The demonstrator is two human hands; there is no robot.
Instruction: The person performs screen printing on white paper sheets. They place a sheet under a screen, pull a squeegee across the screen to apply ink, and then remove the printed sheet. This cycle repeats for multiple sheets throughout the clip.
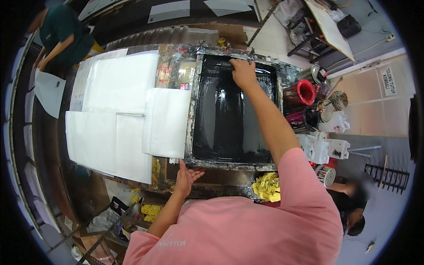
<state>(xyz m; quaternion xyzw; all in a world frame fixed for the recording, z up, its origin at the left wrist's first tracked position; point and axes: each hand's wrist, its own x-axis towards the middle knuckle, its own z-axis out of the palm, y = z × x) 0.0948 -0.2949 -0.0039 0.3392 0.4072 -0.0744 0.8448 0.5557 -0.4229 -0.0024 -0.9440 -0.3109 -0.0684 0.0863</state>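
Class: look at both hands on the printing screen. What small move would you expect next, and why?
Probably a pull toward the person. The right hand grips the squeegee at the far end of the ink-covered screen, while the left hand lies flat by the near edge of its frame, seemingly steadying it.

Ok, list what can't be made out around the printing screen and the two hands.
- Head view: the tool under the right hand at the far end of the printing screen; the hand covers it.
- Head view: the screen's mesh pattern; black ink and glare hide it.
- Head view: what the left hand presses at the frame's near edge; the palm hides it.
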